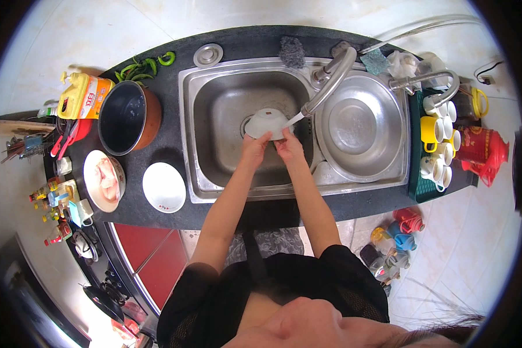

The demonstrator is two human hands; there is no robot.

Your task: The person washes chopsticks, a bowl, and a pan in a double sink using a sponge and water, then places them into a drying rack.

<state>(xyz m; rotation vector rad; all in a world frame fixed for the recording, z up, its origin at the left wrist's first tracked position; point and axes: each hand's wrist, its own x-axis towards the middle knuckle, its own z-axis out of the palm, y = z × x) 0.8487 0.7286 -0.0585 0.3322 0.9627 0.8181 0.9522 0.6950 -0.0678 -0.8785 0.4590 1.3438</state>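
Smooth, glossy bowl [268, 120]; satiny metal sink [219, 107].

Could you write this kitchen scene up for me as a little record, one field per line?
left hand: grips the white bowl from its left
right hand: grips the same bowl from its right
bowl pose: base up, above the left basin
tap: spout at the bowl, water apparently running
right basin: large metal bowl
counter, left: pot, white dish, raw meat in a bowl, green peppers
counter, right: green tray of mugs

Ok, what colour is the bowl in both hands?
The bowl is mainly white; head view shows it best.
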